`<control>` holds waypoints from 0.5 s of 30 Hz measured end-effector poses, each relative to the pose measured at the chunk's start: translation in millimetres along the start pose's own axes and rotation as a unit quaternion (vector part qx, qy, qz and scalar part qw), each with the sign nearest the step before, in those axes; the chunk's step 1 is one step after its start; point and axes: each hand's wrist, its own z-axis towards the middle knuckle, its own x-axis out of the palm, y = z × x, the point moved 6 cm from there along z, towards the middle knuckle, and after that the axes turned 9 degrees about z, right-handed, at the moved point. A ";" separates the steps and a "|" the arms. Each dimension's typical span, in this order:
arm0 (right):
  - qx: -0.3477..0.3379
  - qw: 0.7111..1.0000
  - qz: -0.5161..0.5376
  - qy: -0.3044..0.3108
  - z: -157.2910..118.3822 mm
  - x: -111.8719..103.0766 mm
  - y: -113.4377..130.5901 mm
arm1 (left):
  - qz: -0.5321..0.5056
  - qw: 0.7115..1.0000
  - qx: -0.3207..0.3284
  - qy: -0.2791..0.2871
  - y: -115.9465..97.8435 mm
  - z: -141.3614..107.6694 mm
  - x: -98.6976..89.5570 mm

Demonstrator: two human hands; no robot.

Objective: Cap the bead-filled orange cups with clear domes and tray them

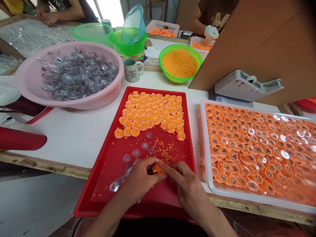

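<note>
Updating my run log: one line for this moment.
left hand: holds orange cup | right hand: at same cup | beneath: red tray | beside tray: white bin

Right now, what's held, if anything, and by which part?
A small orange cup, held by its side in the left grip; the right grip has a finger at its edge.
</note>
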 end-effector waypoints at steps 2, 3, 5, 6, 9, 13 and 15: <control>0.019 0.998 -0.011 -0.052 -0.7 -6.5 -8.3 | 0.010 1.000 -0.002 -0.016 0.5 -0.9 -2.1; 0.031 0.996 -0.002 -0.081 -1.5 -11.1 -12.9 | 0.014 1.000 -0.002 -0.022 0.7 -1.4 -3.4; 0.056 0.989 0.052 -0.123 -2.6 -19.1 -19.8 | 0.016 1.000 -0.004 -0.026 1.6 -2.3 -5.4; 0.077 0.983 0.101 -0.130 -2.4 -20.9 -22.6 | 0.011 1.000 -0.005 -0.023 2.1 -2.5 -5.7; 0.174 0.921 0.324 -0.128 -0.8 -15.4 -28.3 | -0.024 1.000 -0.005 -0.003 3.4 -2.2 -3.6; 0.224 0.792 0.553 -0.127 2.5 -1.4 -25.0 | -0.058 0.998 0.007 0.010 3.5 -2.5 -2.1; 0.230 0.771 0.581 -0.126 3.2 0.4 -23.7 | -0.081 0.997 0.007 0.006 4.4 -3.6 -3.7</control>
